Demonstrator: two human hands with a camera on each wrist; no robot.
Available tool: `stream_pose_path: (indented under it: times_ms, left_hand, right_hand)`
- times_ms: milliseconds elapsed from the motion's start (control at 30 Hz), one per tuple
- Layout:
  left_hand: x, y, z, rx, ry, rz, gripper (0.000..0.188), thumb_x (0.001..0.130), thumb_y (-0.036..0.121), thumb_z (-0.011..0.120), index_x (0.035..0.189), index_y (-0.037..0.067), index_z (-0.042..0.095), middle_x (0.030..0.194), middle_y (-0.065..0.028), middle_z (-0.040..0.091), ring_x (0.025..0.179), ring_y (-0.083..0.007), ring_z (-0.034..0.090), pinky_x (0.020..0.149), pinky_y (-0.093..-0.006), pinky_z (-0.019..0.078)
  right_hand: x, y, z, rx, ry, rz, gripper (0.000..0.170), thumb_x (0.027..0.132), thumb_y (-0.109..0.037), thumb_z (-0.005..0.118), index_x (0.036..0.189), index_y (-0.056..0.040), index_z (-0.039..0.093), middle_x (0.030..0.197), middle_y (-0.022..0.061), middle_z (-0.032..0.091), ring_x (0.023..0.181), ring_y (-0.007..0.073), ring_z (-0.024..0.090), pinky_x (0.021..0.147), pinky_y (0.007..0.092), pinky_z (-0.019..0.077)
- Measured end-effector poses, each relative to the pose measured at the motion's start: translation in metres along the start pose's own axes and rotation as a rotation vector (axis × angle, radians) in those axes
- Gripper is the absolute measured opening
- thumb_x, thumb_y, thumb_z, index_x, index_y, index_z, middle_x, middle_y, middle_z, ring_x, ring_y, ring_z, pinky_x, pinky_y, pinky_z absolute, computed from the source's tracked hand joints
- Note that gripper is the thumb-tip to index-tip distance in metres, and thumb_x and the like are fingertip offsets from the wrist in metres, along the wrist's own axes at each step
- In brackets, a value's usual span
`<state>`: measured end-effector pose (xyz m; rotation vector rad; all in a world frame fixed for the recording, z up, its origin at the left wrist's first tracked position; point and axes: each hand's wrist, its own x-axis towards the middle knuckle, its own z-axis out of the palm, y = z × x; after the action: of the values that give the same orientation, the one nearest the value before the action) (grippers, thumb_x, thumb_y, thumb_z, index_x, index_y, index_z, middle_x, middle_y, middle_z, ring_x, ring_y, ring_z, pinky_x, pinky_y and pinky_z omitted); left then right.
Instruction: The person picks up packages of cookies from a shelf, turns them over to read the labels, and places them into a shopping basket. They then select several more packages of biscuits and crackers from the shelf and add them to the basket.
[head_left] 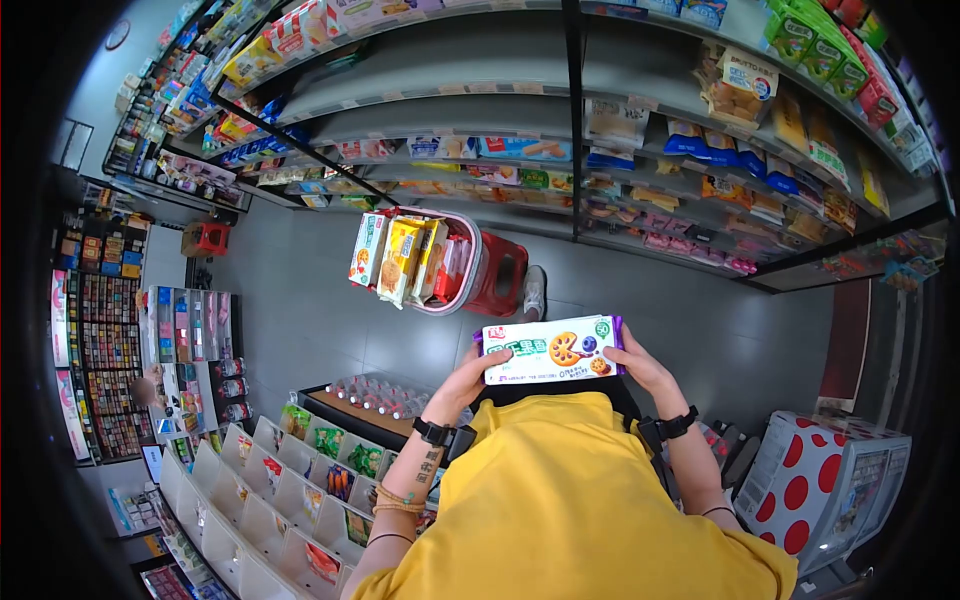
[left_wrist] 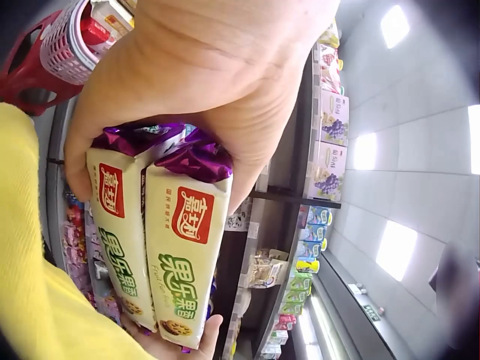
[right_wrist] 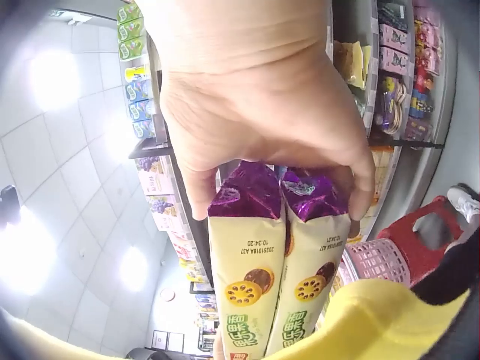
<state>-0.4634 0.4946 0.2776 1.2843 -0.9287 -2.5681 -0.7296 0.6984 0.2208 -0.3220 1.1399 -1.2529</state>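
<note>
i hold two white biscuit packs (head_left: pixel 548 350) pressed together, at the lower middle of the head view, just in front of my yellow shirt (head_left: pixel 600 500). my left hand (head_left: pixel 463 383) grips their left ends and my right hand (head_left: pixel 645 368) grips the right ends, both thumbs lying on the printed face. the wrist views show the packs side by side, their purple wrapper ends under my palms. near the centre of the head view, a pink basket (head_left: pixel 476 258) holds white, yellow and red packets; it overlaps a red plastic frame (head_left: pixel 488 285), though i can't tell whether it rests on it. my shoe (head_left: pixel 535 292) is just to the right on the grey floor (head_left: pixel 300 300). stocked shelves (head_left: pixel 430 72) run across the top, and white bins (head_left: pixel 225 505) of snacks fill the lower left.
</note>
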Motion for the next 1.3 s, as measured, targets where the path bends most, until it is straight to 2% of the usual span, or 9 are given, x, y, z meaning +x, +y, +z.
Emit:
stream_pose_path:
  times_ms: [133,200,300,567,800,1000,1300]
  left_hand:
    - [0.027,-0.001,0.012,-0.005,-0.062,-0.06,0.056,0.087,0.011,0.072,0.133,-0.004,0.044,0.127,-0.0171,0.06,0.116,-0.0248,0.061,0.1,-0.036,0.0502]
    - [0.041,-0.006,0.015,0.023,-0.088,-0.053,0.056,0.087,0.009,0.073,0.133,-0.005,0.044,0.125,-0.0165,0.061,0.114,-0.0243,0.062,0.098,-0.0355,0.0516]
    - [0.063,-0.013,0.011,-0.019,-0.114,-0.111,0.066,0.084,0.009,0.076,0.135,-0.005,0.036,0.121,-0.0153,0.061,0.112,-0.0222,0.062,0.095,-0.0331,0.0525]
    - [0.111,-0.043,-0.01,0.011,-0.084,-0.182,0.084,0.081,0.013,0.08,0.143,-0.007,0.028,0.123,-0.0171,0.059,0.114,-0.024,0.06,0.097,-0.034,0.0503]
    - [0.112,-0.075,-0.035,-0.047,-0.005,-0.23,0.094,0.079,0.018,0.083,0.145,-0.007,0.02,0.13,-0.0181,0.053,0.122,-0.0245,0.054,0.102,-0.0342,0.0453]
    - [0.102,-0.074,-0.044,-0.076,0.041,-0.219,0.094,0.079,0.017,0.083,0.145,-0.005,0.019,0.132,-0.0184,0.052,0.124,-0.0261,0.052,0.104,-0.0359,0.0441]
    - [0.102,-0.07,-0.04,-0.069,-0.018,-0.176,0.091,0.077,0.009,0.084,0.143,-0.003,0.022,0.131,-0.018,0.052,0.123,-0.026,0.054,0.103,-0.0371,0.0459]
  right_hand:
    - [-0.008,-0.003,-0.016,0.04,0.076,0.021,0.09,0.091,-0.025,0.069,0.153,0.0038,0.01,0.144,0.0171,0.04,0.134,0.0233,0.042,0.111,0.0324,0.0353]
    - [-0.01,0.0,-0.022,0.053,0.119,0.023,0.087,0.092,-0.025,0.068,0.153,0.0029,0.012,0.142,0.0156,0.043,0.13,0.023,0.046,0.108,0.0327,0.0385]
    - [-0.008,0.006,-0.03,0.044,0.182,0.042,0.087,0.091,-0.025,0.069,0.153,0.0012,0.014,0.139,0.0147,0.047,0.126,0.0227,0.049,0.106,0.0323,0.041]
    - [0.006,0.024,-0.044,-0.013,0.298,0.167,0.091,0.089,-0.028,0.072,0.154,-0.001,0.014,0.139,0.0144,0.048,0.129,0.0223,0.047,0.109,0.0323,0.0374]
    - [0.023,0.032,-0.04,-0.069,0.316,0.272,0.096,0.087,-0.034,0.074,0.153,0.0018,0.013,0.142,0.0172,0.045,0.131,0.0241,0.046,0.11,0.0325,0.0356]
    - [0.032,0.028,-0.027,-0.032,0.292,0.263,0.097,0.089,-0.032,0.073,0.153,0.0034,0.011,0.143,0.0184,0.043,0.131,0.0242,0.045,0.108,0.0324,0.0381]
    - [0.033,0.042,-0.033,0.011,0.294,0.21,0.088,0.093,-0.027,0.067,0.154,0.0017,0.009,0.144,0.0153,0.042,0.131,0.0219,0.044,0.109,0.0312,0.0373]
